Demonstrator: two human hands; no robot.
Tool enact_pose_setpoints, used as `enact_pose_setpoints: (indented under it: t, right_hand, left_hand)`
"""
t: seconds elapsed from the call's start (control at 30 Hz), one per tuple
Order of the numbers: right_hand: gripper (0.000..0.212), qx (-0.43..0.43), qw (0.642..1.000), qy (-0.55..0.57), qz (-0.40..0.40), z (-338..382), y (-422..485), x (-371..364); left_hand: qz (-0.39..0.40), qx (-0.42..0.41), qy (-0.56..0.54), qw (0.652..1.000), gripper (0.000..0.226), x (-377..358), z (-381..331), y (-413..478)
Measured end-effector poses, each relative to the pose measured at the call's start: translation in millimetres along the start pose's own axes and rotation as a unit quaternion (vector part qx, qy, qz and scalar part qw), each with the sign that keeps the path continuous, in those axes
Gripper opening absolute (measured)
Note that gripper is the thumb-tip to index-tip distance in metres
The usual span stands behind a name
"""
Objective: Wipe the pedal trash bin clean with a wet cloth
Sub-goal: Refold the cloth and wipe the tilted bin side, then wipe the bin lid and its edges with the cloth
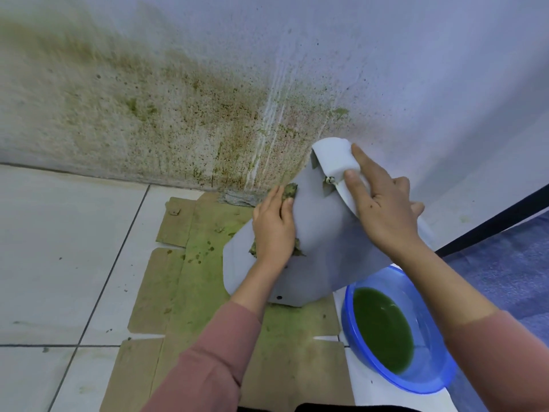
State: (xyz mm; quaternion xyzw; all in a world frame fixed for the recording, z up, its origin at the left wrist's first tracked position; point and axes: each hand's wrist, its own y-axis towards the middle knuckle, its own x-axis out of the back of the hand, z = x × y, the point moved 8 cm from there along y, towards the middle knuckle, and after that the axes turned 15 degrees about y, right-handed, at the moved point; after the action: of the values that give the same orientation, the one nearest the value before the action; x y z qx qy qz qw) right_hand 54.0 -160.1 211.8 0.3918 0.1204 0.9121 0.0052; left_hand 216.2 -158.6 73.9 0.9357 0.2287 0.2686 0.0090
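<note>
Left hand flat, fingers straight, pressing green-stained cloth onto the side of the bin. Right hand spread over the bin's base end, fingers straight across the pedal; thumb grip unclear. Bin tipped over on stained cardboard, base toward the spattered wall. Blue basin of green water just beside it.
</note>
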Motion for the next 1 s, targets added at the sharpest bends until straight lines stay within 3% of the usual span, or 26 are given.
enact_pose_setpoints:
  t: [0.1,0.2,0.3,0.37,0.47,0.57,0.67,0.77,0.83,0.9,0.93,0.97,1.0]
  right_hand:
    - [0.046,0.024,0.999,-0.028,0.017,10.9,-6.7,-4.1]
    - [0.053,0.076,0.992,-0.097,0.027,29.9,-19.6,-20.6]
    - [0.063,0.128,0.981,-0.143,0.03,51.2,-36.5,-48.8]
    - [0.064,0.176,0.971,-0.155,0.043,69.3,-52.1,-73.2]
    - [0.065,0.249,0.946,-0.188,0.088,91.2,-74.5,-114.7]
    - [0.062,0.269,0.939,-0.181,0.112,90.7,-80.8,-129.3]
    - [0.055,0.178,0.978,-0.099,0.036,53.6,-70.0,-98.8]
    - [0.063,0.003,0.996,-0.018,-0.089,-9.1,-74.9,-61.1]
    - [0.071,-0.052,0.995,-0.006,-0.089,-28.6,-84.9,-63.8]
    - [0.074,-0.062,0.994,0.006,-0.086,-31.4,-88.2,-71.2]
    - [0.074,-0.065,0.994,0.019,-0.088,-31.3,-87.2,-73.2]
    - [0.074,-0.066,0.993,0.032,-0.089,-31.9,-85.7,-73.9]
    - [0.075,-0.064,0.993,0.043,-0.09,-32.4,-85.2,-74.2]
  left_hand:
    - [0.011,0.032,0.003,0.999,0.035,18.6,22.8,-5.6]
    - [0.03,0.182,-0.155,0.971,0.027,48.2,64.9,-25.9]
    - [0.088,0.369,-0.408,0.83,0.042,70.4,100.8,-65.1]
    - [0.078,0.41,-0.496,0.761,0.044,95.7,113.7,-84.3]
    - [0.011,0.429,-0.583,0.69,0.048,136.8,129.8,-105.0]
    - [-0.042,0.398,-0.636,0.66,0.048,176.0,134.5,-108.9]
    - [-0.058,0.345,-0.615,0.707,0.042,206.3,121.2,-97.0]
    - [-0.031,0.287,-0.51,0.81,0.04,209.5,83.0,-76.4]
    - [-0.036,0.222,-0.341,0.913,0.032,199.2,49.3,-64.0]
    - [-0.028,0.046,-0.035,0.998,0.036,174.4,11.7,-56.1]
    - [-0.013,-0.058,0.144,0.988,0.046,153.3,-3.9,-55.5]
    - [-0.014,-0.131,0.293,0.947,0.054,137.8,-16.3,-56.0]
    - [-0.005,-0.168,0.376,0.911,0.058,128.4,-25.5,-53.3]
